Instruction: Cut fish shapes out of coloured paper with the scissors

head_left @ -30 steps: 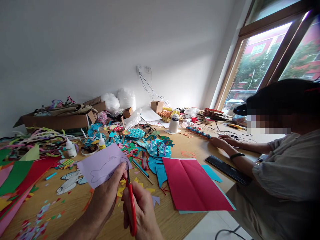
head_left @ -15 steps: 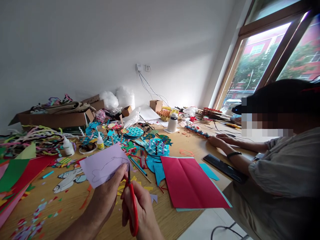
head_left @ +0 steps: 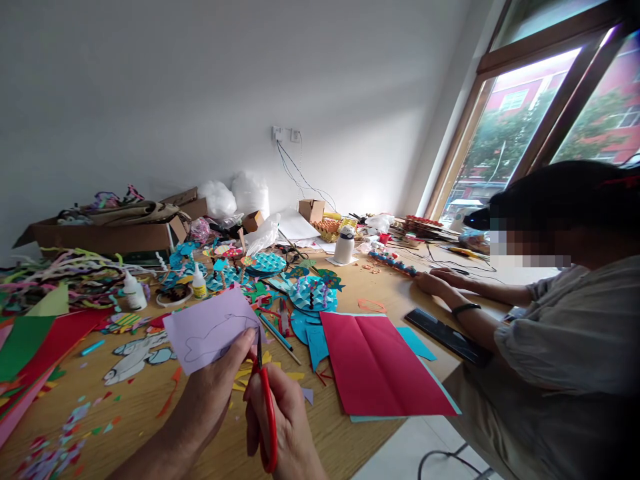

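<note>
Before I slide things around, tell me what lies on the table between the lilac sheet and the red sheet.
The head view shows, among other things, a blue pencil-like stick and cut blue paper between the lilac sheet and the red sheet.

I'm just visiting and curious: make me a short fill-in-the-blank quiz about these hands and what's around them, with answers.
The paper in the left hand is coloured ____.
The scissors in the right hand have ____ handles.
The creased red sheet lies to the ____ of the scissors.

Missing words: purple; red; right.
</note>
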A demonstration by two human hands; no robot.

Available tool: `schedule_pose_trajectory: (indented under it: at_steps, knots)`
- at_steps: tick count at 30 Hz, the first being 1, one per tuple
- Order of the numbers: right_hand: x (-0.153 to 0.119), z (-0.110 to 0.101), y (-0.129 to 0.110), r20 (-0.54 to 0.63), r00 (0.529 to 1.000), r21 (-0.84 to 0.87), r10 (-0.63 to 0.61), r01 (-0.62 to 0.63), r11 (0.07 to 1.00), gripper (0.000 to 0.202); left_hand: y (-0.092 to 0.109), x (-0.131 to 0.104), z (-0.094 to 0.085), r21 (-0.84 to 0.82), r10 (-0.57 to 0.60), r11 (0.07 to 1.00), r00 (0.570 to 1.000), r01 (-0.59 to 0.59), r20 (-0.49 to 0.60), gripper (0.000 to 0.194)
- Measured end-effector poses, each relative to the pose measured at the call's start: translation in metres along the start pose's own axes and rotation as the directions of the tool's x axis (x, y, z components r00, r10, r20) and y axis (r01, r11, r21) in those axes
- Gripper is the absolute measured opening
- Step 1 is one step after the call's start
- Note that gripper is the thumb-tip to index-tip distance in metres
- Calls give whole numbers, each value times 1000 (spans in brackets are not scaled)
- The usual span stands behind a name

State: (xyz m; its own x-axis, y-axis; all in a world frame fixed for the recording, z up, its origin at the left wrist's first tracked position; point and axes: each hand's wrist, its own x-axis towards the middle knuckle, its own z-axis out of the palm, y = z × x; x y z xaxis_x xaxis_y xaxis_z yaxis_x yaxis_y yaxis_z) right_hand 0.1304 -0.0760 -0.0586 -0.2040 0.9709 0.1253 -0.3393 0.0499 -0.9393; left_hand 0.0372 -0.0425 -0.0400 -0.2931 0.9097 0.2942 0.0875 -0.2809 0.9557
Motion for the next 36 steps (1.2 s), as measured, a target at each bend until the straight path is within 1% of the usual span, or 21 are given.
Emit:
schedule_pose_trajectory:
  at_steps: [5, 12, 17, 23, 27, 31, 36]
  knots:
    - [-1, -1, 2, -7, 1000, 4, 20, -20, 1000, 54, 6, 0, 2, -45, -21, 999, 1000, 21, -10, 19]
    - [-3, -2, -3, -10, 999, -6, 46, -46, 999, 57, 2, 2, -1, -67, -41, 997, 998, 44, 48, 18]
    - [-2, -1, -5, -8, 998, -15, 57, -57, 998, 58, 6, 0, 0, -111, -82, 990, 993, 91, 80, 19]
    - [-3, -4, -1, 13, 999, 4, 42, -42, 999, 56, 10, 0, 1, -119, -125, 983, 984, 140, 128, 23]
    - [-4, -5, -1, 4, 1000, 5, 9, -9, 1000, 52, 12, -1, 2, -125, -121, 983, 984, 137, 132, 21]
    - [-5, -7, -4, -8, 1000, -15, 8, -9, 1000, 50, 15, -3, 2, -110, -148, 980, 980, 163, 134, 18]
    - [-7, -9, -3, 8, 1000, -14, 17, -17, 1000, 51, 13, -2, -1, -177, -152, 965, 964, 192, 219, 17]
